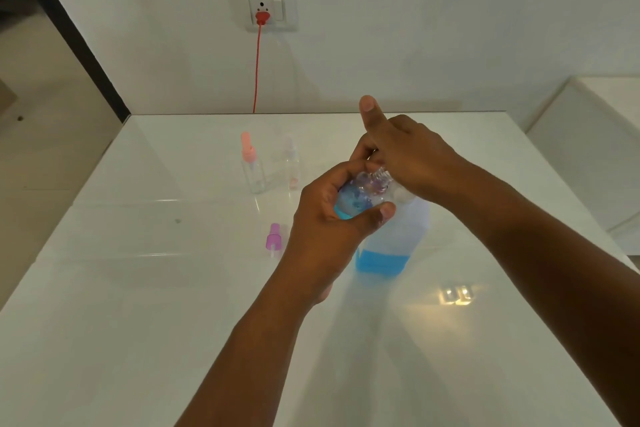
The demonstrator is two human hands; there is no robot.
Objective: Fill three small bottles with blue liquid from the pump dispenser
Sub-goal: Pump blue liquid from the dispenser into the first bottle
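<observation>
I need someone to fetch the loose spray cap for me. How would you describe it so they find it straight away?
On the white table, look just left of the left hand holding the small bottle. The purple spray cap lies there alone on its side. Unlike the pink cap farther back, it is not on any bottle.

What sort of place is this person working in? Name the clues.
Probably a room at home: a glossy white table against a plain wall, a wall socket with a red plug and cord, and a white cabinet alongside.
</observation>
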